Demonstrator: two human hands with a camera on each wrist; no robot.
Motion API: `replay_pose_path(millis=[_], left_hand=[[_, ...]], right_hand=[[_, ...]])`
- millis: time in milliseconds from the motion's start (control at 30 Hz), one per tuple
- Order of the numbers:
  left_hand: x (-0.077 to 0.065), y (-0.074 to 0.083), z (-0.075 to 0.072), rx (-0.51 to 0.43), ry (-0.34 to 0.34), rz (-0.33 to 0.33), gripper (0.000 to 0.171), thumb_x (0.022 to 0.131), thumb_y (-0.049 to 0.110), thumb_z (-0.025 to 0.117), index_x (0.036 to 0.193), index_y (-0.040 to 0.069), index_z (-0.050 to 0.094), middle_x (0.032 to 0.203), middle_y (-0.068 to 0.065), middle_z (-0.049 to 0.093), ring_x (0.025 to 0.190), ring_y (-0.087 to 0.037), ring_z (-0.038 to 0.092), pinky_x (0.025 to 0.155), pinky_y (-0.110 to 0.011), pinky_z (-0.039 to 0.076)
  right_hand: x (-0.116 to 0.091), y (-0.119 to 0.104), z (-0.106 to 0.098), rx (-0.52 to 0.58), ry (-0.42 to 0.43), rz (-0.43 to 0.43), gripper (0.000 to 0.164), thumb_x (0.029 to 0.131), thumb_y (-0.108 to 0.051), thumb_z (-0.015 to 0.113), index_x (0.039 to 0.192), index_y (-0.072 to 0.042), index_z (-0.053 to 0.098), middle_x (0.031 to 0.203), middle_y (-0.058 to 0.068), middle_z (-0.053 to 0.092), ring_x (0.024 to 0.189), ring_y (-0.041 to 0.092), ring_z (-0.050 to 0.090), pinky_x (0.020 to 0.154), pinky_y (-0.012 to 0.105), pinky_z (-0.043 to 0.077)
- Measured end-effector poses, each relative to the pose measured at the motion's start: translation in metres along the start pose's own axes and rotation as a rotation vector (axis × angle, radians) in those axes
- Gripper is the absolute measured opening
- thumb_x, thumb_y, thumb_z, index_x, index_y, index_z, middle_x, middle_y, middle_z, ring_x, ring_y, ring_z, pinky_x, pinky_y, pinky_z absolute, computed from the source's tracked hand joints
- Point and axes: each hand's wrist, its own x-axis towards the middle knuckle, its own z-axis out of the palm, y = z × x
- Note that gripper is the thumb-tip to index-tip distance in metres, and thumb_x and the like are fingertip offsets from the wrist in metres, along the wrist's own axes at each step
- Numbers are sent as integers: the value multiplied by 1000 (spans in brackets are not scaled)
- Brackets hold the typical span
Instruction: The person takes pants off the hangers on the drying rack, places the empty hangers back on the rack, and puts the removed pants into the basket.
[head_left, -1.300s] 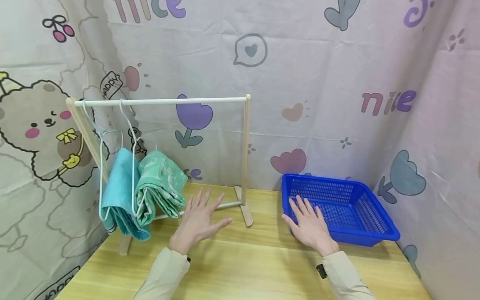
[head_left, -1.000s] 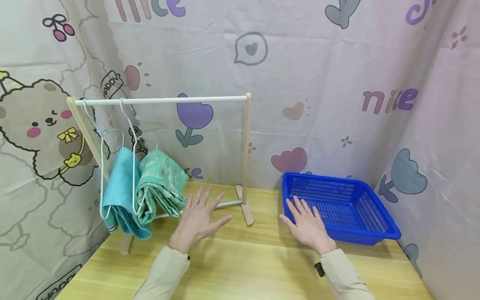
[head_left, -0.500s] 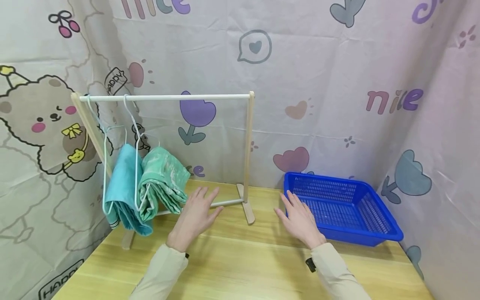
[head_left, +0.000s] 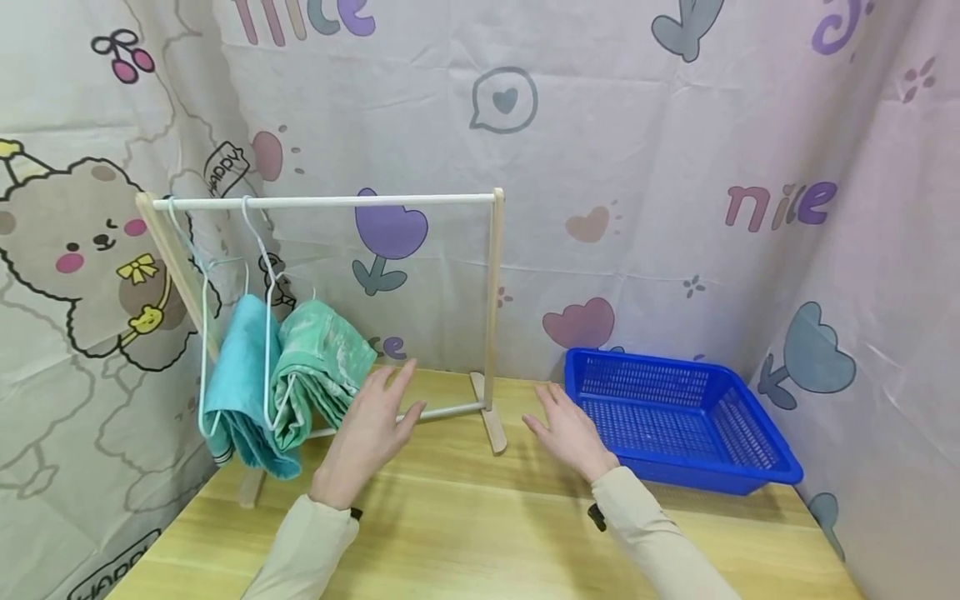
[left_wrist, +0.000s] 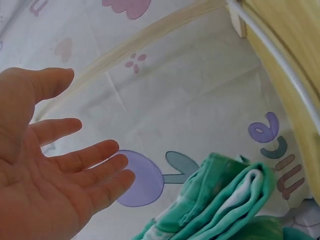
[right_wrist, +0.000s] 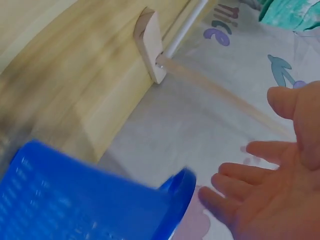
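My left hand [head_left: 367,433] hovers over the table just right of a green patterned folded cloth [head_left: 318,358], its fingers loosely spread and holding nothing. That cloth hangs on a white hanger [head_left: 267,350]. Left of it a turquoise folded cloth [head_left: 243,375] hangs on a second hanger [head_left: 203,350]. Both hangers hook over the white top bar of a small wooden rack [head_left: 493,300]. Above the table, near the left side of a blue plastic basket [head_left: 682,471], is my right hand [head_left: 570,433], bare and relaxed. The right wrist view shows its fingers [right_wrist: 240,175] apart, with the basket beside them.
The rack's lower bar [head_left: 453,410] and right foot [head_left: 492,429] stand between my hands and the back curtain [head_left: 645,167]. The pale wooden table [head_left: 465,533] carries everything. Printed curtains also close off the left and right sides.
My right hand has drawn left, away from over the basket's edge. My left hand has shifted slightly left, toward the green cloth. Cloths, rack and basket stay put.
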Motion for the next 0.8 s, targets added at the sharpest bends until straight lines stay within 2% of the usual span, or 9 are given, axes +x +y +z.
replay_pose_path(millis=[167,333,567,800], left_hand=[[1,1,-8,9,18,-25,63,89,24,74,142,3,46,125,-28,58,114,-43,58,95,-54,50],[3,-1,-14,30,47,-23,65,89,23,74,143,1,44,122,-28,59,108,-42,60,91,-54,51],[5,-5,-26,92,123,8,54,87,21,75,130,-6,55,117,-28,61,106,-42,60,91,-53,51],[2,-1,-42,156,161,5,43,87,16,74,118,-9,59,114,-26,62,105,-41,60,94,-51,49]], right_hand=[[11,-16,1,63,5,36,61,98,-36,58,147,-4,41,148,20,45,135,37,45,110,52,39],[24,-26,-1,72,52,16,55,98,-32,60,143,-3,47,138,20,56,125,37,56,103,50,47],[43,-33,-1,121,92,-5,47,96,-26,61,137,-4,54,131,18,62,114,35,63,93,47,53],[64,-36,6,173,113,6,43,96,-22,60,134,-1,56,122,20,66,111,36,64,93,47,53]])
